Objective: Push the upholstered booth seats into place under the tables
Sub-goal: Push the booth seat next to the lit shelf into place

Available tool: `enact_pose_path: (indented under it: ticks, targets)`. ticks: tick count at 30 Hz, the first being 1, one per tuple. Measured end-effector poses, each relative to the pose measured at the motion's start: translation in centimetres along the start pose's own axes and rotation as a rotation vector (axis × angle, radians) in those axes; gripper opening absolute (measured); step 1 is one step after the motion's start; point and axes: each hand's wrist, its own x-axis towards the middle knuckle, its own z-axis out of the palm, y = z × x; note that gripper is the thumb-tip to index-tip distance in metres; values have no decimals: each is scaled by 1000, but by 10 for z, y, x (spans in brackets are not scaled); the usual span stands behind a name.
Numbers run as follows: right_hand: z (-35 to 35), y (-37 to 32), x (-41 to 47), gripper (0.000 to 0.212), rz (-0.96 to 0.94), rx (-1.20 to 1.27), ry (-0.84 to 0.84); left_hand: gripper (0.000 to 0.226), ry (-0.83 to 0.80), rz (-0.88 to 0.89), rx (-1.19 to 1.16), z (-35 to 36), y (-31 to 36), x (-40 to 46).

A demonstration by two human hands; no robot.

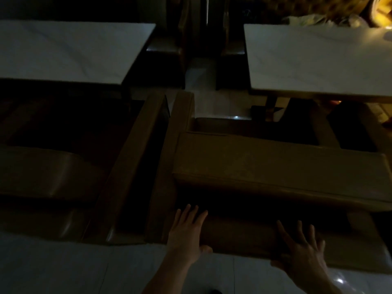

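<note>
- In a dim dining room, a person's left hand (186, 232) and right hand (301, 249) lie flat, fingers spread, on the padded top edge of a brown booth seat's (275, 172) back; each thumb hooks over the near side of that edge, and neither hand grips anything.
- The right seat stands just short of the right table (318, 58): its cushion's front edge lies near the table's near edge, and a dark gap shows between cushion and table base (273, 107).
- A second seat (42, 172) stands to the left, its armrest (135, 158) just beside the right seat's armrest (178, 132), a narrow dark gap between them.
- The left seat's cushion runs under the near edge of the left table (70, 52); how far cannot be told in the shadow.
- Both tabletops are pale and bare except at the right table's far corner, where crumpled light material (305, 19) lies.
- Across the tables, the ends of two more dark seats (165, 52) flank a narrow aisle of pale floor (203, 98).
- Glossy light tile (63, 268) shows under the arms in the foreground.
</note>
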Motion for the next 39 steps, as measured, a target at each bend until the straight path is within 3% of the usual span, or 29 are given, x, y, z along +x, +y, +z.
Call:
enact_pose_path:
  ticks: [9, 14, 27, 34, 39]
  targets:
    - [-37, 0, -18, 106, -34, 86, -132, 99, -108, -46, 25, -19, 9, -15]
    - [-49, -15, -53, 90, -69, 133, -11, 88, -139, -36, -1, -48, 10, -38]
    - [-104, -33, -145, 92, -44, 98, 170, 94, -79, 104, -13, -151, 42, -88]
    - [-131, 23, -195, 82, -39, 216, 233, 97, -88, 184, 58, -186, 113, -97]
    - [-124, 119, -223, 82, -11, 303, 310, 95, -54, 241, 75, -190, 208, -101]
